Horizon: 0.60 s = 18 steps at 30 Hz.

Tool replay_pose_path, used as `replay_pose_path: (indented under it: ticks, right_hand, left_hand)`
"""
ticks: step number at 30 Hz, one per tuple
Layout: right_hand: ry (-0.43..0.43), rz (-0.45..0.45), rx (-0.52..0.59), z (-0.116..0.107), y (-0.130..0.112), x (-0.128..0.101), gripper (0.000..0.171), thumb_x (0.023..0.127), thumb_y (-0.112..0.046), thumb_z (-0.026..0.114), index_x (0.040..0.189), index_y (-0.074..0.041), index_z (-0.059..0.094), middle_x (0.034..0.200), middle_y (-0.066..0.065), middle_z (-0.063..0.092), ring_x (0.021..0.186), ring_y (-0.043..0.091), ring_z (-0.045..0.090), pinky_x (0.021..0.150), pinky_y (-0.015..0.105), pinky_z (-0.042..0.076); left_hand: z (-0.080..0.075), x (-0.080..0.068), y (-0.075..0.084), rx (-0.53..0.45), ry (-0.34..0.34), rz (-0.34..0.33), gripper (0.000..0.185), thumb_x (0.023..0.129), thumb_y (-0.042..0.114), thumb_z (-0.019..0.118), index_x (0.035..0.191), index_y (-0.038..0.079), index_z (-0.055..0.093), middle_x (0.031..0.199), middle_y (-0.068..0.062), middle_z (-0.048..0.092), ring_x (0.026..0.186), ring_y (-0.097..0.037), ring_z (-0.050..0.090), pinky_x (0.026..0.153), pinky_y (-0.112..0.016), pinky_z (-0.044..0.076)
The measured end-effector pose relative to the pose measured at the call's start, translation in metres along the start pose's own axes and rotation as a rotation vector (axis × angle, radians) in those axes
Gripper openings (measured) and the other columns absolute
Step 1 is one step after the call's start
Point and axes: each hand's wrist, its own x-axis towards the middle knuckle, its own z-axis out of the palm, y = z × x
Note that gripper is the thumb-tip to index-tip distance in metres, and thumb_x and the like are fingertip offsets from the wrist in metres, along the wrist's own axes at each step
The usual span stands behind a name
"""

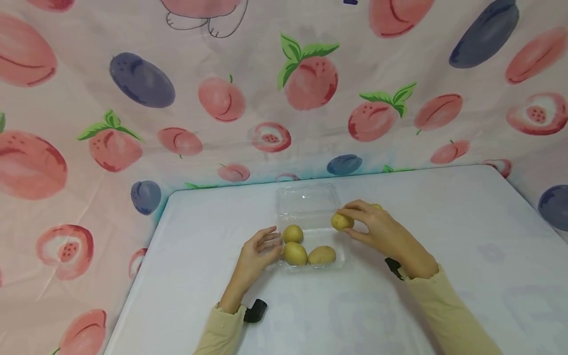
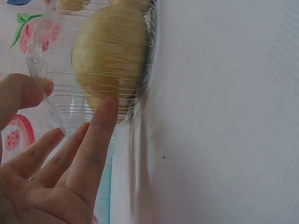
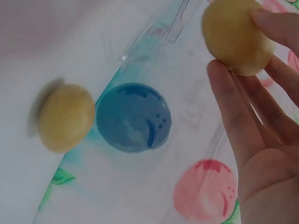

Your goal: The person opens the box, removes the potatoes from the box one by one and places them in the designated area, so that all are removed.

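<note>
Right hand (image 1: 376, 228) pinches a potato (image 1: 340, 222) between thumb and fingertips near the right edge of the clear container (image 1: 319, 237); the left hand (image 1: 255, 254), fingers loosely extended and gripping nothing, touches its left wall. Three potatoes (image 1: 295, 253) already lie inside. Two appear left: the held one and another potato (image 3: 65, 117) on the table (image 1: 204, 236). The lid (image 1: 308, 197) is open.
</note>
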Motion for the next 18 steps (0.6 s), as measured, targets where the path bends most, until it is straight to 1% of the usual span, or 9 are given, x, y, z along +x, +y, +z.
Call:
replay_pose_path:
  ticks: [3,6,10,13,18]
  right_hand:
    - [0.031,-0.011,0.0,-0.003,0.004,-0.005,0.045,0.074,-0.003,0.086,0.116,-0.003,0.07,0.112,0.01,0.065,0.092,0.021,0.066,0.073,0.037,0.06]
    - [0.043,-0.013,-0.003,-0.005,0.008,-0.009,0.046,0.073,-0.001,0.086,0.115,-0.002,0.07,0.111,0.01,0.064,0.092,0.02,0.066,0.073,0.036,0.061]
    - [0.034,0.019,-0.007,-0.009,0.013,-0.014,0.046,0.071,-0.002,0.087,0.114,-0.002,0.07,0.111,0.01,0.064,0.093,0.021,0.066,0.074,0.037,0.061]
    - [0.032,0.042,-0.007,-0.011,0.016,-0.018,0.047,0.07,-0.002,0.088,0.114,-0.003,0.07,0.111,0.01,0.064,0.092,0.02,0.066,0.073,0.036,0.061]
    - [0.037,0.066,-0.023,-0.014,0.022,-0.025,0.048,0.069,-0.003,0.088,0.113,-0.003,0.07,0.11,0.009,0.065,0.093,0.022,0.066,0.074,0.039,0.061]
  left_hand:
    - [0.001,0.0,0.001,-0.005,-0.003,0.0,0.055,0.09,0.006,0.072,0.141,0.002,0.051,0.134,-0.019,0.061,0.12,-0.032,0.062,0.086,-0.023,0.057]
    - [0.001,0.0,0.001,-0.006,-0.002,0.004,0.054,0.09,0.006,0.072,0.141,0.002,0.052,0.134,-0.019,0.061,0.12,-0.032,0.062,0.086,-0.022,0.057]
    - [0.002,0.0,0.0,-0.011,0.0,0.005,0.054,0.09,0.005,0.072,0.14,0.001,0.052,0.134,-0.019,0.061,0.12,-0.033,0.062,0.085,-0.023,0.058]
    - [0.002,0.0,0.0,-0.007,0.005,0.005,0.054,0.09,0.004,0.072,0.14,0.001,0.052,0.133,-0.019,0.061,0.12,-0.033,0.062,0.086,-0.023,0.058]
    - [0.002,0.0,-0.001,0.005,0.009,0.001,0.055,0.09,0.004,0.072,0.14,0.002,0.052,0.134,-0.018,0.061,0.119,-0.032,0.062,0.086,-0.023,0.058]
